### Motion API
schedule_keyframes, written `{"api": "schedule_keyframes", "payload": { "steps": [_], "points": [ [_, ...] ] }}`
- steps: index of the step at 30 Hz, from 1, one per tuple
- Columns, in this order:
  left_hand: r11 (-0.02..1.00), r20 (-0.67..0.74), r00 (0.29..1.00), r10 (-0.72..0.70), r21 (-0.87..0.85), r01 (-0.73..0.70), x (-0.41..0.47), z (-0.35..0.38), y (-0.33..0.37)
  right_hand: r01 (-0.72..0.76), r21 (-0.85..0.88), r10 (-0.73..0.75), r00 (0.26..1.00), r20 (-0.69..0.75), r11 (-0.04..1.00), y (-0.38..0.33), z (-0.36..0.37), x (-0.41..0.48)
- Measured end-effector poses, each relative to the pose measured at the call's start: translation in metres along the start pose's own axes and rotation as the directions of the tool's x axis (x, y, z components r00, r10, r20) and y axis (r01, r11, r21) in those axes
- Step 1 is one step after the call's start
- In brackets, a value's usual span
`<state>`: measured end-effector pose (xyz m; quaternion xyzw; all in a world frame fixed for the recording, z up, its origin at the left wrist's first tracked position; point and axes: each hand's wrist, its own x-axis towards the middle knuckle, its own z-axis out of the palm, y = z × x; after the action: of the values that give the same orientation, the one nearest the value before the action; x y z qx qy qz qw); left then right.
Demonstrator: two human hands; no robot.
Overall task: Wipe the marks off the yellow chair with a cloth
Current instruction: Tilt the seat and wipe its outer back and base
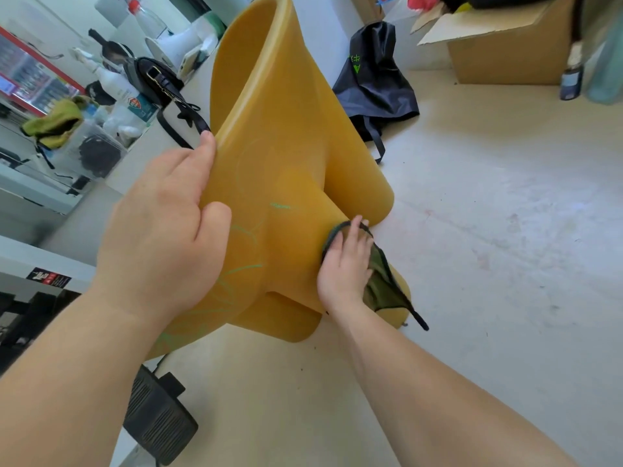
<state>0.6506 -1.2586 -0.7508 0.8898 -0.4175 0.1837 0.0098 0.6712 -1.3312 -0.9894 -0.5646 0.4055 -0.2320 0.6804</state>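
The yellow chair (286, 129) lies tipped on the floor (472, 230). The left hand (161, 230) grips its edge, and the right hand (347, 264) presses the dark cloth (382, 286) flat-fingered against a leg. Keep that grip firm and bring the cloth, under steady pressure, across to the green marks (281, 206), which seem still unwiped.

**What we cannot make out**

The yellow chair (296, 163) is cut off by the top edge. Our left hand (161, 237) grips its rim, hiding most of its own fingers behind it and covering part of the green marks (242, 267). Our right hand (344, 264) lies over the cloth (384, 288); we cannot tell whether it pinches or only presses. The green print on the black bag (374, 75) is too small to read, and the shelf clutter (67, 106) is blurred.
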Motion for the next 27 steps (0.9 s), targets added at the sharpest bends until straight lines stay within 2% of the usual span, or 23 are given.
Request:
{"api": "schedule_keyframes", "payload": {
  "steps": [1,3,4,6,8,10,13,15,17,20,23,25,27],
  "points": [
    [1.000,-0.007,1.000,0.002,0.002,-0.002,0.000,0.001,0.000,0.161,-0.005,-0.161,0.987,0.017,0.987,-0.019,0.002,-0.009],
    [1.000,-0.020,1.000,0.014,0.010,-0.014,-0.001,0.003,0.000,0.416,0.003,-0.416,0.909,0.034,0.909,-0.054,0.007,-0.022],
    [1.000,-0.025,0.999,0.022,0.015,-0.021,-0.001,0.004,0.000,0.492,0.009,-0.492,0.870,0.042,0.871,-0.066,0.008,-0.025],
    [1.000,-0.024,0.999,0.022,0.012,-0.021,-0.001,0.003,0.000,0.553,0.015,-0.554,0.832,0.035,0.833,-0.074,0.010,-0.025],
    [1.000,-0.003,1.000,0.011,-0.006,-0.011,-0.001,0.000,0.000,0.535,0.006,-0.535,0.845,-0.008,0.845,-0.067,0.010,-0.018],
    [1.000,0.028,1.000,0.014,-0.028,-0.013,-0.001,-0.003,-0.001,0.435,-0.019,-0.435,0.899,-0.049,0.900,-0.051,0.007,-0.001],
    [0.998,0.051,0.999,0.012,-0.064,-0.008,0.000,-0.005,-0.002,0.086,-0.020,-0.085,0.995,0.044,0.996,-0.017,-0.005,0.037],
    [0.998,0.045,0.999,0.002,-0.063,0.001,0.000,-0.005,-0.002,-0.080,-0.044,0.085,0.990,0.111,0.996,-0.002,-0.014,0.044],
    [0.998,0.035,0.999,-0.004,-0.067,0.006,-0.001,-0.005,0.000,-0.127,-0.061,0.133,0.984,0.120,0.990,-0.003,-0.015,0.029],
    [0.995,-0.007,0.999,-0.043,-0.094,0.042,-0.004,-0.001,0.003,-0.038,-0.002,0.038,0.989,0.143,0.999,-0.029,-0.003,-0.012],
    [0.997,-0.056,0.996,-0.065,-0.036,0.063,-0.005,0.004,0.005,0.227,0.008,-0.225,0.959,0.170,0.974,-0.050,0.009,-0.042],
    [0.997,-0.071,0.994,-0.081,0.013,0.082,-0.007,0.006,0.007,0.344,0.010,-0.341,0.927,0.157,0.939,-0.051,0.006,-0.037],
    [0.996,-0.068,0.994,-0.081,0.031,0.084,-0.007,0.006,0.008,0.399,-0.006,-0.396,0.911,0.111,0.917,-0.039,0.003,-0.011]
  ]
}}
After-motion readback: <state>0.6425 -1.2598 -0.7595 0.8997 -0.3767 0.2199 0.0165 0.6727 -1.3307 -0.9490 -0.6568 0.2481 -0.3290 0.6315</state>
